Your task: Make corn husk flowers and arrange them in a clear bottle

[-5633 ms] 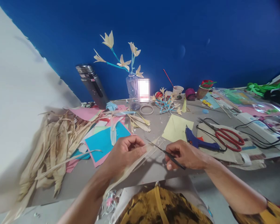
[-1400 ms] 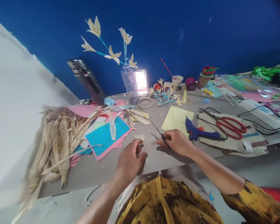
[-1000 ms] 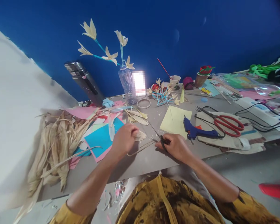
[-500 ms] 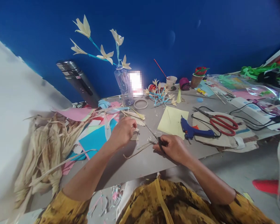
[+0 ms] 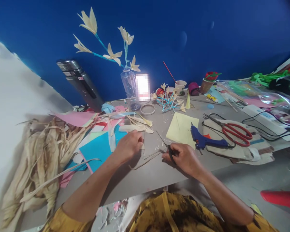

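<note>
My left hand point(image 5: 130, 146) is closed in a pinch over the table, just in front of some pale dried husk strips point(image 5: 136, 125). Whatever its fingers hold is hidden. In my right hand point(image 5: 185, 159) is a pair of scissors point(image 5: 171, 151) with dark handles, its thin blades pointing forward and left, apart from my left hand. Between the two hands a thin dry strip point(image 5: 145, 162) lies on the table among small pale scraps. A yellow paper sheet point(image 5: 182, 129) lies beyond my right hand.
A blue glue gun point(image 5: 205, 140) and red-handled scissors point(image 5: 238, 133) lie at right, near a white power strip point(image 5: 263, 120). A husk bundle point(image 5: 36, 164) and blue paper point(image 5: 95, 151) lie at left. Behind stand a bottle with husk flowers point(image 5: 129, 83), a tape ring point(image 5: 148, 109) and a flask point(image 5: 81, 83).
My left hand has drawn back toward me, and the pale piece at its fingertips is out of sight. The scissors' tips no longer reach the husk strips. The view has shifted slightly.
</note>
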Available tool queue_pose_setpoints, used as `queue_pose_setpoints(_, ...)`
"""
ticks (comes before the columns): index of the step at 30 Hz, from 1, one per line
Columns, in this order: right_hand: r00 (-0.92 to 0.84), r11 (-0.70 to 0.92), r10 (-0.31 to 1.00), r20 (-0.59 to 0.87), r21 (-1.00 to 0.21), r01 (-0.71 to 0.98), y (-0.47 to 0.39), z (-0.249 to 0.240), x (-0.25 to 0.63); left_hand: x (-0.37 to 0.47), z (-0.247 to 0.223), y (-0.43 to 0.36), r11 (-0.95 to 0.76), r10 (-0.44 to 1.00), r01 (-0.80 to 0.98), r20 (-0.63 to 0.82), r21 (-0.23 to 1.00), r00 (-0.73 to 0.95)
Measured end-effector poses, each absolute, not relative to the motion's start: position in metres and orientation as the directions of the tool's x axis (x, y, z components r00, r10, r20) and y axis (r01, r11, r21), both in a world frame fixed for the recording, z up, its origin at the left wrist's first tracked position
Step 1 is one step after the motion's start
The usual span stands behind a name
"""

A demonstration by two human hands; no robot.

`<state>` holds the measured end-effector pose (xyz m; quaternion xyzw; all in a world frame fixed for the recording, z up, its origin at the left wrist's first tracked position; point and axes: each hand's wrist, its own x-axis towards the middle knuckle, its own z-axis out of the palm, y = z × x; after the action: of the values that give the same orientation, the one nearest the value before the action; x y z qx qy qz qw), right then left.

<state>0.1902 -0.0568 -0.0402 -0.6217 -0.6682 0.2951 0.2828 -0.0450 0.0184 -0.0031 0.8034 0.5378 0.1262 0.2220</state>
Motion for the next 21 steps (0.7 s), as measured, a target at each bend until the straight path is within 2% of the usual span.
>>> queue_pose_setpoints(2, -0.036, -0.006, 0.999, -0.029, -0.848, 0.530, -0.055, -0.037, 0.193, -0.042, 0.002, 0.018, -0.231, 0.941, 0.706, -0.032, 0.669, 0.338)
queue_pose_setpoints(4, -0.050, -0.050, 0.996, -0.072, -0.935, 0.351, -0.050, -0.031, 0.193, -0.037, 0.007, 0.015, -0.100, 0.949, 0.531, -0.079, 0.842, 0.304)
queue_pose_setpoints(7, -0.118, -0.085, 0.987, -0.110, -0.977, 0.196, -0.041, -0.020, 0.183, -0.027, 0.013, 0.008, 0.062, 0.931, 0.285, -0.158, 0.957, 0.328)
queue_pose_setpoints(12, 0.049, -0.099, 0.994, -0.096, -0.993, 0.062, -0.031, -0.014, 0.154, -0.017, 0.010, -0.001, 0.179, 0.916, 0.119, -0.210, 0.977, 0.343)
queue_pose_setpoints(17, 0.112, -0.115, 0.986, -0.120, -0.992, -0.053, -0.031, -0.019, 0.151, -0.014, -0.001, -0.001, 0.423, 0.839, -0.116, -0.339, 0.899, 0.426)
queue_pose_setpoints(21, 0.110, -0.127, 0.984, -0.141, -0.983, -0.130, -0.031, -0.021, 0.154, -0.010, -0.007, -0.001, 0.402, 0.845, -0.104, -0.325, 0.910, 0.424)
